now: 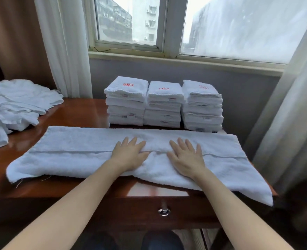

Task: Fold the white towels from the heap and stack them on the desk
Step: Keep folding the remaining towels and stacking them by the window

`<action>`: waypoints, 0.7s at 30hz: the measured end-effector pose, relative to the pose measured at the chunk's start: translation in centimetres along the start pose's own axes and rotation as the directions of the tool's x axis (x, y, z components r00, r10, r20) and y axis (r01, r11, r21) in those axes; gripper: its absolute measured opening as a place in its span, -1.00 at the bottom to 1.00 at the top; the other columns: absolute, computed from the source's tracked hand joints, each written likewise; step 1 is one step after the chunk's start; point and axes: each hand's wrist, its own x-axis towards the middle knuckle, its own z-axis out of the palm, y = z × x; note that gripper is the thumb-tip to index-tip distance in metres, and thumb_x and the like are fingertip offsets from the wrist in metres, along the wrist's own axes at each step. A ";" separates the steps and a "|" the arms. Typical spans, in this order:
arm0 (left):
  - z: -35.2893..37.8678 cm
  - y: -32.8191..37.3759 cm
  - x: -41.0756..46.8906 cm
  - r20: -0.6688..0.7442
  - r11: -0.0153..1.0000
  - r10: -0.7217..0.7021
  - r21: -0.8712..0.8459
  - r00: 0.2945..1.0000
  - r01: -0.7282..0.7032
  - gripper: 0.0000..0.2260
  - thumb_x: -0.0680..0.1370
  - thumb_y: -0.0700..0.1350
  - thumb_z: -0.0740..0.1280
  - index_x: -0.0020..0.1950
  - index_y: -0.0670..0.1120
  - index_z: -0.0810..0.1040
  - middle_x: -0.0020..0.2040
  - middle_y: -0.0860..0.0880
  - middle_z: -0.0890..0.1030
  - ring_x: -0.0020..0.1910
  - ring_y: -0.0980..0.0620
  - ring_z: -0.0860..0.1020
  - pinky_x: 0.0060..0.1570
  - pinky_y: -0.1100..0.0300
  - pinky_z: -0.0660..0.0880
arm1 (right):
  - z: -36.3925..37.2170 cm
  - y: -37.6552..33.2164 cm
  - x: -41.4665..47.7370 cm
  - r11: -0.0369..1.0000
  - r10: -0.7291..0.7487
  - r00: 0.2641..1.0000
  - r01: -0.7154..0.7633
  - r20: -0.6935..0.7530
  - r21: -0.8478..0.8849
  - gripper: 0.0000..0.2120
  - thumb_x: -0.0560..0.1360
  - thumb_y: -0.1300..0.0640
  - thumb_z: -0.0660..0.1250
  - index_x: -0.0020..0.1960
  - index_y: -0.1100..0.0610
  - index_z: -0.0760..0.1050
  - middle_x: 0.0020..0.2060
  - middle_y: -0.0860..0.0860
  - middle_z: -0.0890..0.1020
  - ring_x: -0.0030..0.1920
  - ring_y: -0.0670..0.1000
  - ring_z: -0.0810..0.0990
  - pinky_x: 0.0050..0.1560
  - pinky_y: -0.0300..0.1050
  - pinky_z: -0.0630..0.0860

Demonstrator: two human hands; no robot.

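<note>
A wooden desk (73, 112) under a window. My left hand (129, 156) and right hand (187, 157) press flat, gripping nothing, on a half-folded towel (77, 152). Beyond my fingertips: three finished stacks (164, 103). Far left: the unfolded heap (17, 103) remains.

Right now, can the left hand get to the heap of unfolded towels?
Probably yes. The left hand lies flat on the spread towel, holding nothing, and only bare desk separates it from the heap at the far left.
</note>
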 end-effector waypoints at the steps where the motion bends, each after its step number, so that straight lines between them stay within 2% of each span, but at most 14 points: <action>1: 0.1 0.6 0.3 0.025 1.000 0.015 -0.010 1.000 -0.015 -0.45 0.63 0.26 -0.04 0.59 0.12 0.07 0.62 -0.05 0.02 0.58 -0.17 -0.02 0.51 -0.15 0.00 | -0.3 1.1 0.1 1.000 -0.010 1.000 0.010 0.007 -0.002 -0.46 0.65 -0.22 -0.12 0.60 -0.15 -0.06 0.61 -0.06 -0.10 0.59 0.02 -0.20 0.51 0.20 -0.33; 7: 1.0 3.4 2.2 0.076 0.996 0.068 -0.056 0.995 -0.064 -0.40 0.61 0.30 -0.06 0.61 0.14 -0.09 0.62 -0.06 -0.16 0.58 -0.16 -0.21 0.52 -0.16 -0.21 | -1.0 6.4 0.3 0.999 -0.047 0.999 0.047 -0.001 -0.006 -0.44 0.63 -0.27 -0.10 0.60 -0.18 -0.04 0.60 -0.10 -0.08 0.59 -0.04 -0.17 0.53 0.13 -0.30; 10: 1.4 4.3 2.4 0.030 0.987 0.065 -0.148 0.997 -0.060 -0.40 0.60 0.31 -0.03 0.60 0.15 -0.01 0.63 -0.03 -0.12 0.59 -0.12 -0.20 0.51 -0.14 -0.25 | -1.3 7.3 0.3 0.998 -0.051 0.998 0.052 -0.033 0.033 -0.45 0.63 -0.27 -0.03 0.59 -0.18 0.05 0.60 -0.11 0.01 0.59 -0.06 -0.11 0.55 0.10 -0.25; 12: 1.2 4.3 2.0 -0.079 0.953 0.067 -0.290 0.995 -0.087 -0.49 0.62 0.23 0.04 0.55 0.12 0.24 0.61 -0.03 0.08 0.59 -0.09 -0.05 0.53 -0.11 -0.14 | -1.4 7.1 0.0 0.994 -0.054 0.994 0.063 -0.090 0.094 -0.48 0.63 -0.22 0.04 0.56 -0.13 0.17 0.58 -0.09 0.12 0.58 -0.05 -0.02 0.56 0.10 -0.19; 14: 0.5 3.5 1.0 -0.168 0.868 0.075 -0.474 0.983 -0.147 -0.64 0.63 0.15 0.14 0.38 0.10 0.50 0.51 0.02 0.35 0.52 -0.02 0.24 0.49 -0.04 0.13 | -1.5 6.3 -0.7 0.977 -0.060 0.980 0.096 -0.189 0.191 -0.53 0.64 -0.14 0.14 0.51 -0.05 0.31 0.53 -0.05 0.28 0.56 -0.01 0.11 0.56 0.08 -0.04; 15: 0.1 2.9 0.2 -0.187 0.831 0.085 -0.529 0.979 -0.173 -0.69 0.62 0.16 0.19 0.28 0.13 0.56 0.42 0.09 0.46 0.43 0.06 0.38 0.41 0.03 0.29 | -1.6 5.6 -1.2 0.961 -0.077 0.965 0.139 -0.250 0.238 -0.56 0.63 -0.10 0.19 0.47 -0.02 0.37 0.47 -0.03 0.38 0.53 0.01 0.21 0.53 0.05 0.08; 16: -0.2 2.2 -0.6 -0.195 0.814 0.097 -0.549 0.976 -0.191 -0.74 0.58 0.20 0.22 0.18 0.18 0.59 0.31 0.18 0.53 0.31 0.15 0.47 0.31 0.09 0.40 | -1.7 4.7 -1.8 0.942 -0.111 0.946 0.198 -0.305 0.273 -0.59 0.61 -0.08 0.25 0.42 0.01 0.44 0.39 -0.03 0.48 0.46 0.01 0.33 0.46 0.01 0.23; 18: -0.8 0.9 -2.6 -0.225 0.820 0.125 -0.525 0.966 -0.229 -0.70 0.47 0.32 0.25 0.04 0.20 0.60 0.12 0.28 0.57 0.13 0.29 0.52 0.17 0.18 0.48 | -1.9 2.5 -3.2 0.885 -0.199 0.913 0.324 -0.356 0.335 -0.65 0.54 -0.11 0.33 0.27 0.01 0.54 0.18 -0.09 0.60 0.26 -0.06 0.49 0.26 -0.08 0.43; 21: -0.9 -1.3 -5.7 -0.281 0.861 0.172 -0.423 0.944 -0.283 -0.62 0.34 0.40 0.35 -0.01 0.19 0.58 0.01 0.28 0.55 0.06 0.30 0.51 0.03 0.28 0.46 | -1.9 -0.6 -4.9 0.821 -0.355 0.888 0.445 -0.292 0.356 -0.64 0.41 -0.23 0.40 0.11 -0.06 0.56 0.01 -0.20 0.58 0.05 -0.17 0.53 0.03 -0.22 0.47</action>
